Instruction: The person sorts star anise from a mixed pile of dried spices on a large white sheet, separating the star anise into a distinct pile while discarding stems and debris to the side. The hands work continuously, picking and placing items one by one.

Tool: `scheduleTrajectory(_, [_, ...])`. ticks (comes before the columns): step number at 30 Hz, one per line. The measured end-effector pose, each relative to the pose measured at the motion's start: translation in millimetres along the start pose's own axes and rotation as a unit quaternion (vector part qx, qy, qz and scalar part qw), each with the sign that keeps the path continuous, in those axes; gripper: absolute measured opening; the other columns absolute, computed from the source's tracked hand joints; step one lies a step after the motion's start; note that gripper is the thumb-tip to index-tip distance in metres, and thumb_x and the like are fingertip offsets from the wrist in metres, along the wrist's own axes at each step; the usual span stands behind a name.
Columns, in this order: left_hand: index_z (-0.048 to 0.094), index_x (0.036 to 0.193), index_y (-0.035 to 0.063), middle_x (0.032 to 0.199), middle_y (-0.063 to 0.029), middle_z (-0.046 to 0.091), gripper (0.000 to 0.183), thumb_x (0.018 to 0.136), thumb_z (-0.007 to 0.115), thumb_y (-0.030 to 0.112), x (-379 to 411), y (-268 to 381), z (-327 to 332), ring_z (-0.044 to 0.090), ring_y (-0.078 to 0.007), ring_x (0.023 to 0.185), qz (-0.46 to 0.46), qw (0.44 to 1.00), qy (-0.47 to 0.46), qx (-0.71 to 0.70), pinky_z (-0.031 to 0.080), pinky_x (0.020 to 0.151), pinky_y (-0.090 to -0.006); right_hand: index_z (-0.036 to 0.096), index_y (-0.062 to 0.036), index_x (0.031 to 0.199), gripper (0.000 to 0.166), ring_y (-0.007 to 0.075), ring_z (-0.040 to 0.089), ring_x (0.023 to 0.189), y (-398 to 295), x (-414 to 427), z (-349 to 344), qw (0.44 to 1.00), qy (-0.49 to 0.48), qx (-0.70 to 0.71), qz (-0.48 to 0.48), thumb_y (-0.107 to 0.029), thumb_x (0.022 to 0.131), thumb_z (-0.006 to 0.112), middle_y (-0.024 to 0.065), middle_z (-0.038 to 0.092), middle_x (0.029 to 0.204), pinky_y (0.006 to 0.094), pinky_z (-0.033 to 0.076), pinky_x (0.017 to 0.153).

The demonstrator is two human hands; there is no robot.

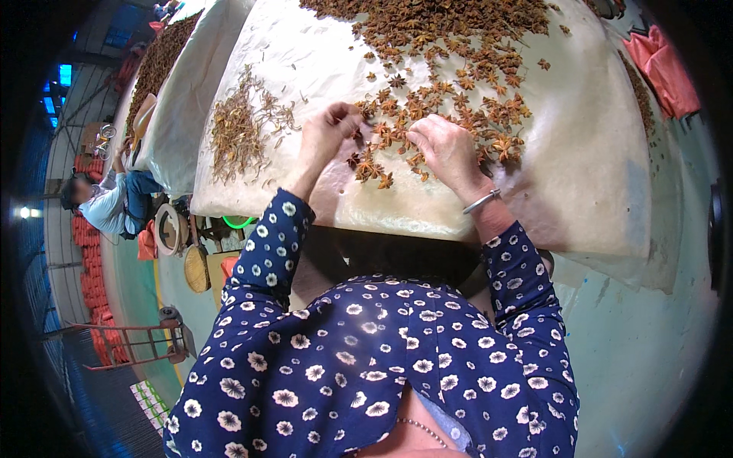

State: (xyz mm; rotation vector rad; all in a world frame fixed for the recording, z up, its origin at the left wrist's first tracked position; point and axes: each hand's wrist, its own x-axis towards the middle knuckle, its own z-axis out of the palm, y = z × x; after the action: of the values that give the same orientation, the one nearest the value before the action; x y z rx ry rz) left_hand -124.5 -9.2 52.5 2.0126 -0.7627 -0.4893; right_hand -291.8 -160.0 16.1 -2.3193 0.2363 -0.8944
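Loose star anise is spread over the pale plastic-covered table before me. At the left edge of this spread is my left hand, its thumb and fingertips drawn together. Whether a piece sits in that pinch is not visible. My right hand, with a metal bangle at its wrist, lies low over the spread, its fingers curled and partly hidden. A few star anise pods rest between my hands, towards me. Left of my left hand is a heap of stems and broken bits.
A large star anise pile covers the table's far end. Another covered table stands to the left, with a seated person beside it. A hand truck, a woven basket and stacked red sacks are farther left.
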Motion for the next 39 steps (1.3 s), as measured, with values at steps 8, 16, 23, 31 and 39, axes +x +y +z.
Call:
scheduleTrajectory(8, [0.063,0.110,0.0044,0.084,-0.0027,0.068,0.026,0.087,0.063,0.017,16,27,8,0.062,-0.0074,0.073,-0.043,0.986,-0.153,-0.060,0.048,0.061,-0.0178,0.061,-0.0078,0.080,0.008,0.0292,0.061,0.066,-2,1,-1,0.998,0.032,0.040,-0.031,-0.015,0.079,0.064,0.0102,0.059,0.073,0.0387,0.049,0.059])
scheduleTrajectory(16, [0.063,0.099,0.0005,0.083,-0.0042,0.065,0.016,0.085,0.063,0.008,-10,25,30,0.064,-0.0097,0.071,0.041,0.983,-0.180,-0.021,0.051,0.061,-0.0207,0.061,-0.0084,0.075,0.009,0.0284,0.061,0.064,-11,1,-8,0.999,-0.029,-0.037,-0.027,-0.017,0.075,0.065,0.0094,0.061,0.075,0.0367,0.049,0.059])
scheduleTrajectory(23, [0.065,0.106,0.0083,0.098,-0.0090,0.062,0.028,0.084,0.065,0.026,-17,33,27,0.063,-0.0226,0.084,0.167,0.950,-0.072,0.252,0.052,0.071,-0.0350,0.060,-0.0046,0.077,0.010,0.0175,0.053,0.051,-13,6,-19,0.918,0.044,0.341,0.200,-0.013,0.082,0.061,0.0049,0.057,0.063,0.0316,0.046,0.052])
scheduleTrajectory(31, [0.070,0.093,0.0037,0.082,-0.0119,0.070,0.024,0.085,0.064,0.026,88,-24,-6,0.066,-0.0160,0.071,0.060,0.932,0.004,0.356,0.052,0.066,-0.0294,0.054,-0.0022,0.085,0.010,0.0145,0.044,0.053,78,17,-84,0.590,0.400,0.622,0.324,-0.010,0.091,0.051,0.0055,0.051,0.067,0.0274,0.036,0.045])
scheduleTrajectory(39, [0.064,0.080,-0.0053,0.067,-0.0175,0.064,0.025,0.068,0.067,0.017,141,-61,13,0.064,-0.0231,0.063,0.013,0.940,-0.068,0.333,0.050,0.058,-0.0346,0.040,0.0048,0.130,0.048,0.0289,0.052,0.116,-32,52,-64,0.902,0.118,0.415,-0.015,-0.010,0.088,0.057,0.0242,0.048,0.129,0.0357,0.045,0.096])
